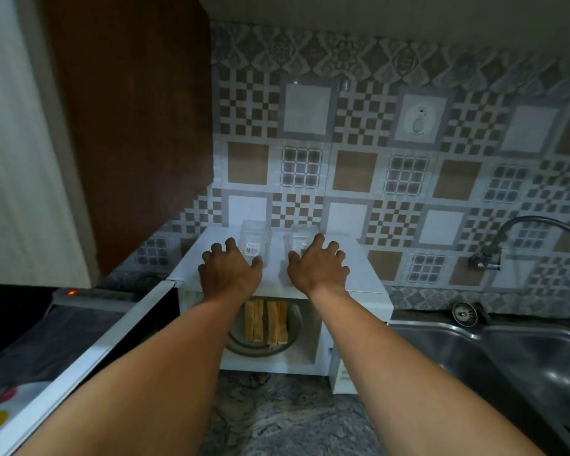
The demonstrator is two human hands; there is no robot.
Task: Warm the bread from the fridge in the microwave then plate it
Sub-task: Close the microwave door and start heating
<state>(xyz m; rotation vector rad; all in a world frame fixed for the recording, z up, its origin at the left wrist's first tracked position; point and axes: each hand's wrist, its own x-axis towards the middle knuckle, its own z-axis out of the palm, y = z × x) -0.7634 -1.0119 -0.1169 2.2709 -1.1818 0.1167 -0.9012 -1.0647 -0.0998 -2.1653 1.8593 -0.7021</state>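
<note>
A white microwave stands on the counter with its door swung open to the left. Inside, several bread slices lie side by side on the glass turntable. Two clear plastic containers sit on the microwave's top. My left hand is spread beside the left container, thumb touching its lower edge. My right hand is spread at the right container, fingers covering its front. Neither hand clearly grips anything.
A steel double sink with a drain strainer and a wall tap lies to the right. A brown cabinet hangs at upper left. Speckled stone counter runs below the microwave. A patterned plate shows at lower left.
</note>
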